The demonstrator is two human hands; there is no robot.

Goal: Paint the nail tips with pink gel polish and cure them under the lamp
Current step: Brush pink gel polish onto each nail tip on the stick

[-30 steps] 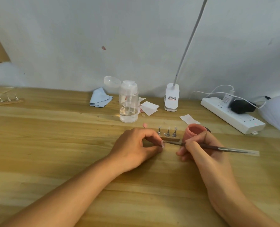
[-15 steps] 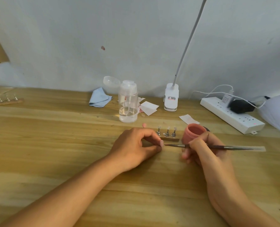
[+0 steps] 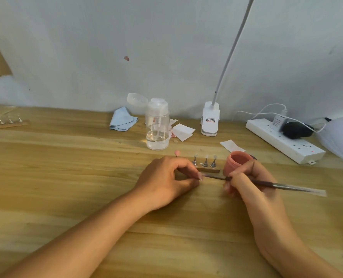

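Observation:
My left hand (image 3: 167,178) rests on the wooden table with its fingers curled, pinching a small nail tip (image 3: 199,176) between thumb and forefinger. My right hand (image 3: 250,183) grips a thin brush (image 3: 282,185) like a pen; the brush's tip touches the nail tip. Just behind my right hand stands an open pink gel polish jar (image 3: 237,160). A small wooden strip (image 3: 207,169) between the hands carries three metal stands with clear nail tips. One pink painted tip (image 3: 177,153) stands behind my left hand. A white gooseneck lamp (image 3: 210,121) is clipped at the back.
A clear pump bottle (image 3: 157,126) stands at the back centre, with a blue cloth (image 3: 121,121) and paper wipes (image 3: 183,131) beside it. A white power strip (image 3: 284,140) with plugs lies at the right. Another strip of nail stands (image 3: 5,123) lies far left.
My right hand drew the brush back a little to the right, then brought its tip to the nail tip again. The left hand has stayed in place.

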